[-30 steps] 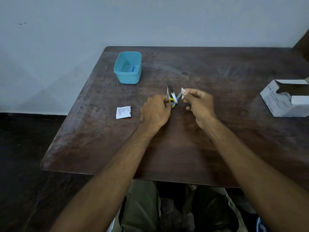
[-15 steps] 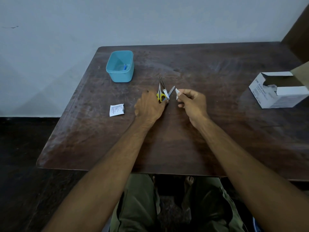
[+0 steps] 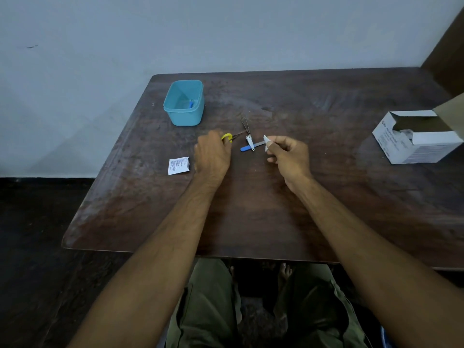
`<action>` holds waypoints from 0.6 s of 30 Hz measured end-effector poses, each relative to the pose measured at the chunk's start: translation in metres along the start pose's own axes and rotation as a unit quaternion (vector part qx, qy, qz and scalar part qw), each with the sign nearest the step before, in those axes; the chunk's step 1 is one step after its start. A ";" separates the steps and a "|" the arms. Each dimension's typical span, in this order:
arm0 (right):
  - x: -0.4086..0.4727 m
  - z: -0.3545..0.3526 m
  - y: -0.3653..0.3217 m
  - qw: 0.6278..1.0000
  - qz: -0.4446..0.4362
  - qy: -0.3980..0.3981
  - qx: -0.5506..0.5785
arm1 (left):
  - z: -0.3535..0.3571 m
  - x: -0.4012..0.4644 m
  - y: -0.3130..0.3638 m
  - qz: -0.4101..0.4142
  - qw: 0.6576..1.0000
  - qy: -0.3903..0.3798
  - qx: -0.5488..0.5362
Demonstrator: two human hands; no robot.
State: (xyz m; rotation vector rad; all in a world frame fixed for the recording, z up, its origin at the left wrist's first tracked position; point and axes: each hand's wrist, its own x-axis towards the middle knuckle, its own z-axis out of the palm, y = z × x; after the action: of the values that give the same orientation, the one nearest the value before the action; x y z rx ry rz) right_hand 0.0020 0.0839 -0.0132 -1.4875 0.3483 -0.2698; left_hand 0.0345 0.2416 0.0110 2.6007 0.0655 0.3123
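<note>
Scissors (image 3: 227, 137) with yellow handles lie near the middle of the table (image 3: 251, 217), a little toward its far edge, their blades pointing right. The left hand (image 3: 213, 156) has its fingers curled over the handles, though how firmly it grips them is hidden behind its back. The right hand (image 3: 290, 156) pinches a small white wipe (image 3: 266, 143) between thumb and forefinger, just above the surface. The main risk, as I judge it, is the open blades. If the two hands meet carelessly, the wipe hand could slide onto an edge or a tip. A loose hold on the handles could let the scissors twist or drop. The gap between the hands is crowded. A nail clipper (image 3: 248, 139) and a blue nail file (image 3: 247, 147) lie there touching each other, with thin tweezers (image 3: 244, 122) just beyond, and any of them could be knocked aside. A torn white sachet (image 3: 178, 166) lies left of the left hand, toward the left edge. A teal tub (image 3: 184, 118) stands near the far left corner with a small blue item inside. An opened white box (image 3: 411, 150) sits at the right edge, well apart.
</note>
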 end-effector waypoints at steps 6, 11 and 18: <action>-0.015 -0.002 0.000 0.998 -0.047 -0.012 -0.047 | -0.002 -0.002 -0.018 -0.238 0.833 -0.056 -0.497; -0.031 0.001 -0.003 0.972 -0.170 -0.034 -0.160 | -0.007 -0.030 -0.019 -0.262 0.751 -0.137 -0.590; -0.040 0.001 -0.015 0.885 -0.341 -0.076 -0.309 | -0.003 -0.058 -0.007 -0.181 0.787 -0.211 -0.551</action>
State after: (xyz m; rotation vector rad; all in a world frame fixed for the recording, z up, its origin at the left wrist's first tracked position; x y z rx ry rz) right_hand -0.0341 0.0995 0.0046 -2.2254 -0.2705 -0.6375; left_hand -0.0228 0.2430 -0.0023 1.3779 0.1633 -0.3174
